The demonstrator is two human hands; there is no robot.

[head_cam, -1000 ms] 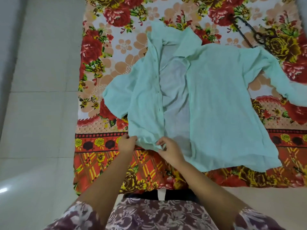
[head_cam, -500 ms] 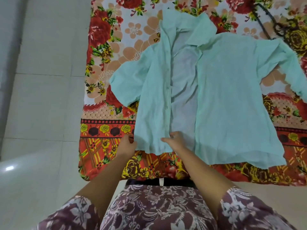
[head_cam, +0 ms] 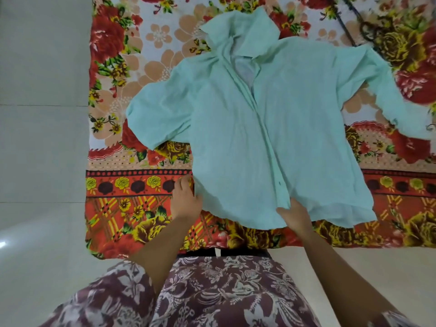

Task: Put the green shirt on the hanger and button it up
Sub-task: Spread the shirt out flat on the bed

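The pale green shirt (head_cam: 271, 128) lies flat, front up, on a flowered blanket (head_cam: 132, 208). Its two front panels meet along the middle and the collar points away from me. My left hand (head_cam: 186, 200) grips the shirt's lower left hem corner. My right hand (head_cam: 293, 217) pinches the hem at the bottom of the front opening. A dark wire hanger (head_cam: 361, 27) lies on the blanket beyond the shirt's right shoulder, partly cut off by the frame's top edge.
The blanket covers a low bed or mattress; pale floor tiles (head_cam: 42, 138) run along its left side and front. My patterned maroon dress (head_cam: 212, 293) fills the bottom of the view.
The left front panel, earlier folded open showing the inside, has been drawn to the right over the shirt's back. Both hands kept hold of the hem; the right hand moved right.
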